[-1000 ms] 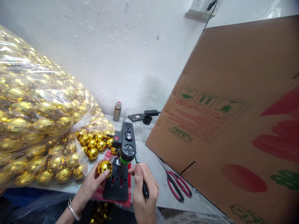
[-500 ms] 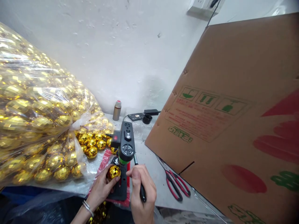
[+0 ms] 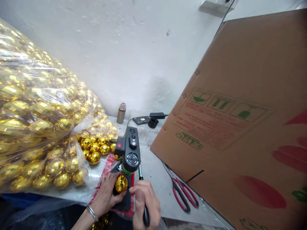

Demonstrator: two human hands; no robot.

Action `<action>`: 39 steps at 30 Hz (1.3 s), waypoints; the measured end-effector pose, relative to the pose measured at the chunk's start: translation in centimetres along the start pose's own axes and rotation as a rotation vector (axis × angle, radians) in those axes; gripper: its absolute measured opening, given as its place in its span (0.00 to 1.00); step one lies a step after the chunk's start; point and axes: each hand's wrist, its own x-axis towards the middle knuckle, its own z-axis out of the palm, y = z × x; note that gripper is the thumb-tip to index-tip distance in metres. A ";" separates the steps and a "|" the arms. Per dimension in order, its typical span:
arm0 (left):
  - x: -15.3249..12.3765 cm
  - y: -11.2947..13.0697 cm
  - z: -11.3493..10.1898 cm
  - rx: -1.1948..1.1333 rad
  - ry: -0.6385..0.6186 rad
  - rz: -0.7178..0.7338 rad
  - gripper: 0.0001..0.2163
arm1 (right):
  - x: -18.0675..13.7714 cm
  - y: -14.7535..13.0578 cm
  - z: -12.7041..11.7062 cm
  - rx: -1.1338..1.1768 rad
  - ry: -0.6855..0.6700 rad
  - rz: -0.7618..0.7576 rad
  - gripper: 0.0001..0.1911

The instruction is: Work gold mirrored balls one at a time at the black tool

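A shiny gold faceted ball (image 3: 121, 184) sits in my left hand (image 3: 107, 192), thumb and fingers curled around its side. A small dark spot shows on top of the ball. Just above and behind it stands a small black bench drill press (image 3: 132, 149) with a green band; its bit cannot be made out. Under the ball lies the drill press's black base plate (image 3: 123, 205), on a red-edged sheet (image 3: 129, 213). My right hand (image 3: 146, 200) is closed around the black-gripped lever (image 3: 146, 218) at the machine's right side.
Gold balls fill a large clear plastic bag (image 3: 48, 105) on the left, several loose beside it. A big cardboard box (image 3: 216, 134) leans in from the right, near red-handled scissors (image 3: 183, 195). A small bottle (image 3: 121, 113), black cap (image 3: 153, 123) and power adapter (image 3: 157, 115) stand behind.
My left hand has brought the ball slightly toward me and to the right, and its dark spot now shows on top. My right hand stays on the lever. The view has shifted a little.
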 end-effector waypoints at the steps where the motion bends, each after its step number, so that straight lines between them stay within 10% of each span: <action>1: 0.0 0.0 0.0 -0.002 -0.017 -0.009 0.23 | -0.5 0.2 0.2 -0.012 0.017 0.014 0.14; 39: 0.1 0.1 0.3 -0.065 -0.095 -0.053 0.24 | -3.7 4.3 3.0 -0.223 0.327 -0.220 0.19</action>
